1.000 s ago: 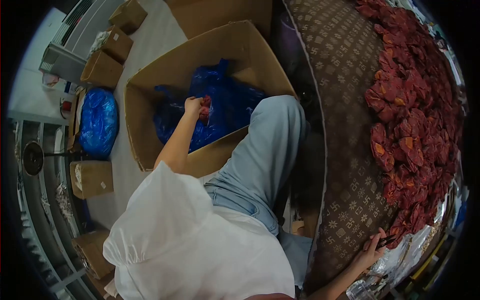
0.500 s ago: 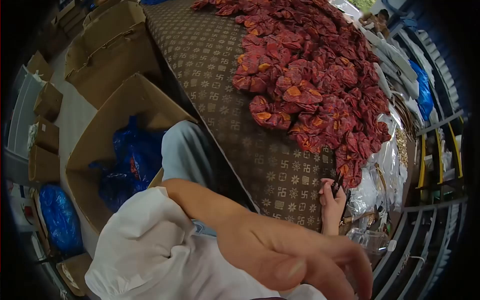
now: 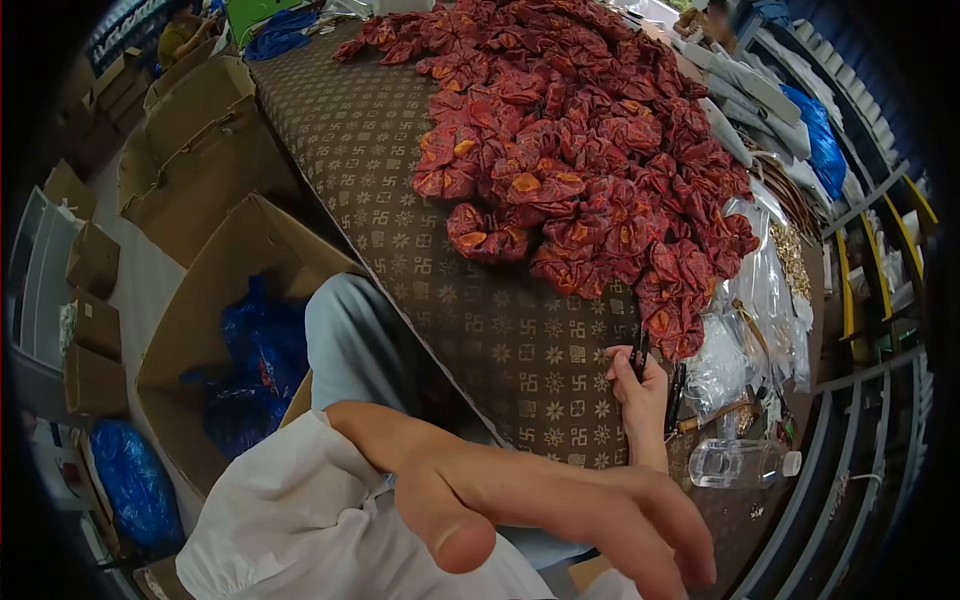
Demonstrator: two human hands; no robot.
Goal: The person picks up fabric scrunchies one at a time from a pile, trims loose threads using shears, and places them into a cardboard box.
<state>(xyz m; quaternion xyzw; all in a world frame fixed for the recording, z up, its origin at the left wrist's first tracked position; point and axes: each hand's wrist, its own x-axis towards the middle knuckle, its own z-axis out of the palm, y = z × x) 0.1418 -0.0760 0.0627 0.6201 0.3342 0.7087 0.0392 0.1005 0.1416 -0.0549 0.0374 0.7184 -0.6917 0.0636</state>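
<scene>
cardboard box [image 3: 215, 270], blue bag [image 3: 255, 360] inside: on the floor left of the patterned table [image 3: 400, 150]. left hand [image 3: 560, 510]: before the table's near edge, fingers loosely spread, holding nothing. red fabric pile [image 3: 580, 150]: heaped on the table. right hand [image 3: 640, 390]: at the table's near edge, pinching a dark slim tool [image 3: 640, 350], its tip just beside the pile. clear bottle [image 3: 740, 462]: lying at the table's right end.

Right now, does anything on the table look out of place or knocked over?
Only the clear plastic bottle: it lies on its side on the table, beside the right hand gripping a dark tool. No spill shows.
</scene>
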